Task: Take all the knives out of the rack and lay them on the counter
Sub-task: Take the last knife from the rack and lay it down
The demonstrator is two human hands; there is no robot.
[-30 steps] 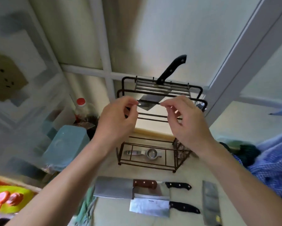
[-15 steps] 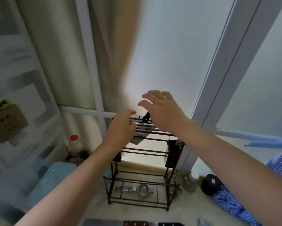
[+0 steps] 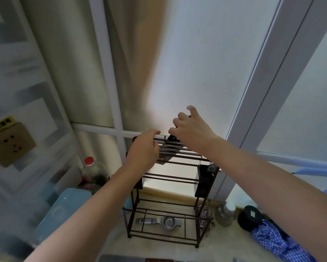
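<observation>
Head view, only view: black wire rack (image 3: 170,188) stands on the tabletop (image 3: 113,242) against the frosted window, seen from above. Last knife (image 3: 171,148) sits in the top slots, black handle poking up and back toward the window, blade hanging down through the bars at a slant toward the left and front. Right hand (image 3: 192,130) is over the handle, fingers curled round it, grip partly closed; handle mostly hidden under the palm, so can't tell if it's actually clamped or just touching. Left hand (image 3: 144,151) rests at the top left rail of the rack, fingers loosely bent, grip holding no knife; looks like it's bracing the rack. Key relation: the knife's long axis runs up-and-back from the slot, handle right beneath the right hand, so right hand is the nearer one; likely pull goes along that axis, up and out. Bottom edge shows slivers of knives (image 3: 121,259) already lying on the tabletop, too cropped to count. Also around: metal squeezer (image 3: 158,222) on the rack's bottom shelf, red-capped bottle (image 3: 90,167) at left, blue checked cloth (image 3: 279,241) at right.
</observation>
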